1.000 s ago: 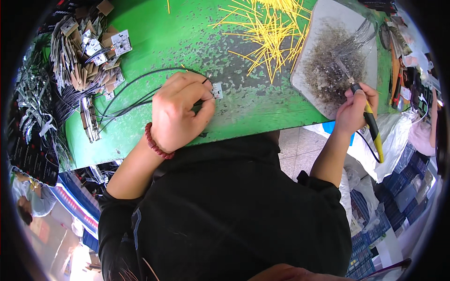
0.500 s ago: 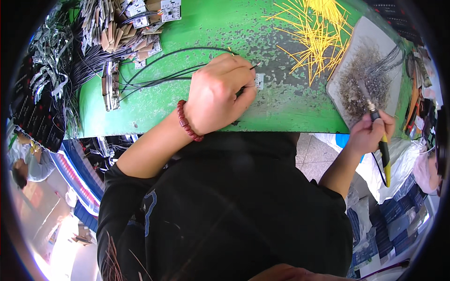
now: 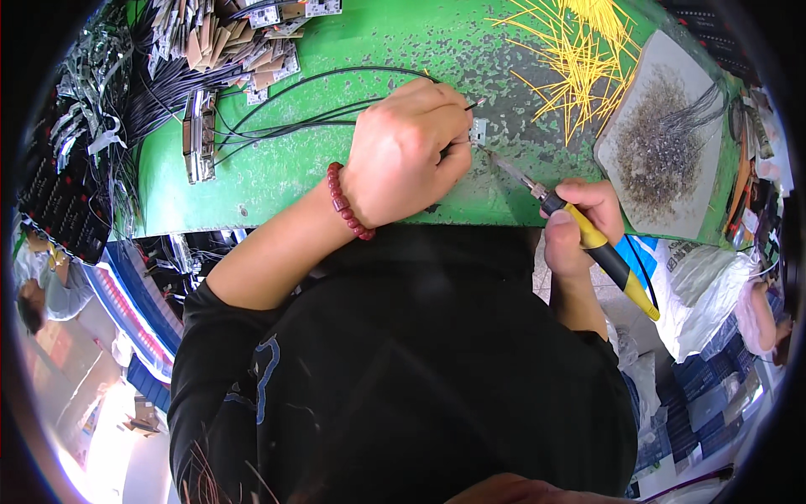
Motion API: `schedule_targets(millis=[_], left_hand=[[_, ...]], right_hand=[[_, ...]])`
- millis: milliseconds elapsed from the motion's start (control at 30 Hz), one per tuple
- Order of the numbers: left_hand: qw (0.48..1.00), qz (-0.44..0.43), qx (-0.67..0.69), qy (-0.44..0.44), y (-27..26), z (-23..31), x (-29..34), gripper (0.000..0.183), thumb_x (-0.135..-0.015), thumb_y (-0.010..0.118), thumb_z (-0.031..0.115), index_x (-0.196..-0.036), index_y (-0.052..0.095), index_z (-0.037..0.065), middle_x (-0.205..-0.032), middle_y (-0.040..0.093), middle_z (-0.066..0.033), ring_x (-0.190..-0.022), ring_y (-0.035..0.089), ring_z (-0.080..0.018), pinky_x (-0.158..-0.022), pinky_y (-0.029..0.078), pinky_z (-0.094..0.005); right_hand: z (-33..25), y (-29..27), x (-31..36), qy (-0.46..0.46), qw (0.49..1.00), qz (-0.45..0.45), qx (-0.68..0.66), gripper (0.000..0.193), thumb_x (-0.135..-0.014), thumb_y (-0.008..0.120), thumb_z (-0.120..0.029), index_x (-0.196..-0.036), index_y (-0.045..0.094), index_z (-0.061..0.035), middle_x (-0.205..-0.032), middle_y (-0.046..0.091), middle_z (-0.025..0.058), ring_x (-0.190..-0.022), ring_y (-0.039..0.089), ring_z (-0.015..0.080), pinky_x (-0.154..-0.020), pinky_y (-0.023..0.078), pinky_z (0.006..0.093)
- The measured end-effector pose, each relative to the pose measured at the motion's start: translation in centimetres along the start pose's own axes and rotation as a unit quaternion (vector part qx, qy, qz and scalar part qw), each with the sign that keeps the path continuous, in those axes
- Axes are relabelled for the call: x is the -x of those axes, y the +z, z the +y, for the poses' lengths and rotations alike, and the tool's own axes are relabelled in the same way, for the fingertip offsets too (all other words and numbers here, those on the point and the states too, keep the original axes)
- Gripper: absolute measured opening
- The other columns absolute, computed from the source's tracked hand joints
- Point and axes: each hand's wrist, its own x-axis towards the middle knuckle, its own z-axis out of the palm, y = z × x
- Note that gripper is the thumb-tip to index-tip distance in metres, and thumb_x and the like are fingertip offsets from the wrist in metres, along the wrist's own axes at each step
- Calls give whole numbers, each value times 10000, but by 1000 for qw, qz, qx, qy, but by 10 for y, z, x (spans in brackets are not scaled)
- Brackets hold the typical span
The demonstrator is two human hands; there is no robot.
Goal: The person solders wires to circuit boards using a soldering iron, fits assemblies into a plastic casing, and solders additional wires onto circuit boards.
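Observation:
My left hand (image 3: 416, 151), wearing a bead bracelet, is closed on a black wire (image 3: 480, 104), whose stripped end pokes out past the fingers. Just beyond those fingers a small white circuit board (image 3: 478, 133) shows in part; the hand covers the rest. Gripped in my right hand (image 3: 583, 220) is a yellow and black soldering iron (image 3: 588, 233), its tip pointing up-left close to the board. Whether tip and board touch I cannot tell. Black cables (image 3: 285, 123) run leftward from behind my left hand to a metal piece (image 3: 199, 136).
Yellow wires (image 3: 579, 71) lie scattered at the far right of the green table (image 3: 386, 50). Beside them a pale slab (image 3: 625, 160) carries dark residue and thin wires. Stacked boards with black cables (image 3: 210, 42) fill the back left. Plastic bags (image 3: 701, 286) hang below the right edge.
My right hand has brought the soldering iron leftward from the pale slab to the small circuit board. My left hand has shifted slightly right, still holding the black wire.

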Motion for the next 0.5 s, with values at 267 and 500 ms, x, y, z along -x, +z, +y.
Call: schedule_targets(millis=[267, 500], left_hand=[[1000, -16, -5, -21, -2, 3, 2, 118, -650, 673, -22, -680, 576, 39, -836, 657, -71, -766, 621, -243, -677, 518, -326], [1000, -10, 3, -16, -1, 2, 1, 115, -646, 670, -21, -673, 576, 41, -829, 660, -72, -761, 623, -244, -677, 519, -327]], right_hand=[[-3, 3, -2, -10, 1000, -17, 23, 262, -793, 706, -192, -914, 576, 1, -674, 551, 37, -556, 436, 76, -512, 342, 228], [2, 1, 2, -30, 999, 12, 6, 304, -826, 713, -233, -909, 559, 15, -728, 555, 52, -580, 425, 82, -517, 327, 236]])
